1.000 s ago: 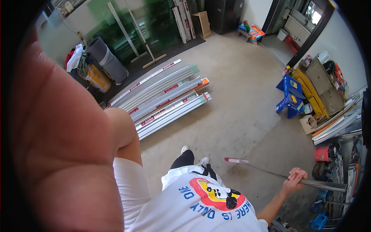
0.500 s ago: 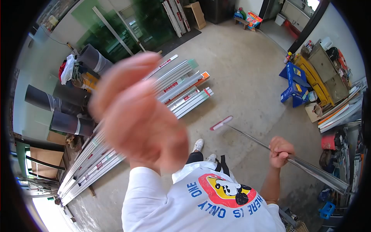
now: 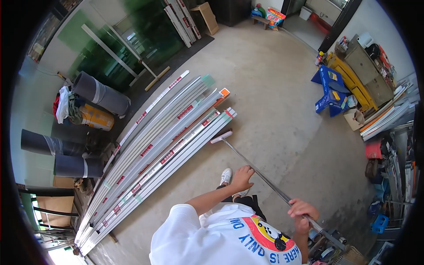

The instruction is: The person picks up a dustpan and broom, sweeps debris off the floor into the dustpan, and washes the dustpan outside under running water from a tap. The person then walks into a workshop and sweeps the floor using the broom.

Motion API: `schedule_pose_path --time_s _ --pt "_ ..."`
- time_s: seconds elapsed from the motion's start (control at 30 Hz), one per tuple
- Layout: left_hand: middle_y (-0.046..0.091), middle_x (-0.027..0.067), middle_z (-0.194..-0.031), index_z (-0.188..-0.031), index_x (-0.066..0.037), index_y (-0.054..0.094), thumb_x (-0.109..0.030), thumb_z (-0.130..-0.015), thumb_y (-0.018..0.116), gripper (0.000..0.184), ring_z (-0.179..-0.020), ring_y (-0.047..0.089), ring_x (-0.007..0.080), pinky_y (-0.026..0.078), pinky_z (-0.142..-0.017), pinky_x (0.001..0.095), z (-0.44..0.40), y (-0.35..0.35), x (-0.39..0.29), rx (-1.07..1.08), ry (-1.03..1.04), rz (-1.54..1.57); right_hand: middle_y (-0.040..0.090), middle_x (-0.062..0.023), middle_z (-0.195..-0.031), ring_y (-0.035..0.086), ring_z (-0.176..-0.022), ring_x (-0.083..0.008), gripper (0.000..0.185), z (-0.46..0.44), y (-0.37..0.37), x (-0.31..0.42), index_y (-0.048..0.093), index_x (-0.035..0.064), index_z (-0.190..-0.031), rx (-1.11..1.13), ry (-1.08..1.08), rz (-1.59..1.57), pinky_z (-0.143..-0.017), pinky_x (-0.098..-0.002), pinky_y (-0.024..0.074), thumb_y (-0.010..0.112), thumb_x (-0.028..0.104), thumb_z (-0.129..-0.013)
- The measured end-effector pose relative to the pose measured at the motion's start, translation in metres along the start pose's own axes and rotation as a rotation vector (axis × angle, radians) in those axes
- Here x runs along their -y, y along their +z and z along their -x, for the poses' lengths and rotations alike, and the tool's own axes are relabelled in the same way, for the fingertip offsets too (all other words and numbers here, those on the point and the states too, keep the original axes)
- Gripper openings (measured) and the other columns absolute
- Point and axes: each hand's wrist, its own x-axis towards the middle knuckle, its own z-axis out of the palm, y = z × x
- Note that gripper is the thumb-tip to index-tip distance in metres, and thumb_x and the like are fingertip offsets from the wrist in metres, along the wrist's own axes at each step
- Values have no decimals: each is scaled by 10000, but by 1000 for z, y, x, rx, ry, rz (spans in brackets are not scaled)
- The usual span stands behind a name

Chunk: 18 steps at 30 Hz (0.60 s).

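My right hand (image 3: 303,215) grips the mop (image 3: 266,178); its pole slants forward and left, the crosswise head (image 3: 221,137) near the bars (image 3: 174,154). My left hand (image 3: 241,179), loosely open, is beside the pole; whether touching, I can't tell.

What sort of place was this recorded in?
Probably a workshop or storeroom: long metal-looking strips lie in a row on the bare floor, thick dark rolls sit at the left, and a mixed stack of long pieces lies at the right.
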Motion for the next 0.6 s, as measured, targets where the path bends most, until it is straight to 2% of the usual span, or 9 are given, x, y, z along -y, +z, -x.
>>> schedule_pose_path --time_s 0.07,0.17,0.27,0.33,0.37,0.47,0.53,0.6 --pt "493 138 -1045 -1108 -103 507 -171 -584 712 566 -1039 459 294 399 -817 408 -7 30 11 71 10 42 537 -73 -575 528 -521 -187 296 20 -10 5 532 21 -690 -53 48 -12 -625 -384 448 550 282 -830" --pt "499 106 -957 -960 -101 580 -188 -602 700 387 -998 466 277 394 -796 416 -21 31 -3 224 -246 -1 492 -63 -550 458 -467 -163 298 47 -32 2 506 28 -655 -128 122 19 -558 -356 415 543 266 -832" --pt "524 82 -862 -823 -99 617 -186 -643 664 205 -963 498 268 392 -794 420 -34 37 -33 -176 -165 -79 461 -56 -519 426 -446 -162 292 69 -51 11 482 24 -600 -113 170 61 -534 -353 409 532 206 -822" --pt "549 60 -826 -834 -128 610 -161 -614 668 230 -905 524 272 402 -768 405 -42 62 -35 -42 173 -161 442 -50 -497 424 -440 -169 274 74 -57 17 466 15 -594 -69 161 80 -529 -353 422 536 177 -805" --pt "562 49 -807 -839 -143 607 -149 -599 670 248 -876 537 273 407 -755 398 -43 75 -39 30 343 -198 440 -54 -492 423 -432 -170 296 87 -66 20 448 16 -563 -137 189 106 -521 -353 422 534 174 -797" --pt "579 33 -797 -863 -172 614 -110 -597 643 275 -879 545 280 399 -771 409 -46 114 -82 510 299 -82 450 -52 -492 427 -428 -168 298 97 -93 58 449 21 -558 -182 170 179 -513 -352 423 521 173 -804" --pt "608 37 -860 -839 -166 624 -84 -636 594 221 -920 554 261 398 -748 421 -45 144 -127 675 368 14 447 -45 -484 430 -424 -160 314 110 -105 88 453 30 -554 -317 169 244 -492 -349 415 514 191 -817" --pt "608 38 -839 -840 -162 625 -68 -626 572 239 -896 571 241 403 -726 412 -36 183 -166 802 441 192 413 -45 -501 373 -415 -147 281 131 -121 116 442 35 -648 -332 124 278 -456 -322 370 515 224 -843"
